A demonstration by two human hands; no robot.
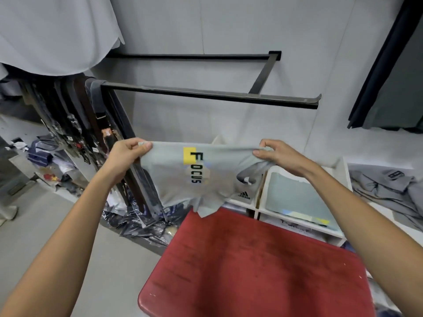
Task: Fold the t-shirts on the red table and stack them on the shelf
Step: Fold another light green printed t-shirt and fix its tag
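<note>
Holding a pale grey t-shirt (206, 172) up in the air above the far edge of the red table (258, 266): L hand (127, 154) & R hand (278, 154) each pinch a top corner, cloth stretched between. Folded tee (297, 200) lies in white shelf (261, 202) behind.

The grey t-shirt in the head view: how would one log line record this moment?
stage: unfolded | left hand: grips grey t-shirt edge | right hand: grips other edge | shirt: held above red table | shelf: one folded shirt inside
</note>
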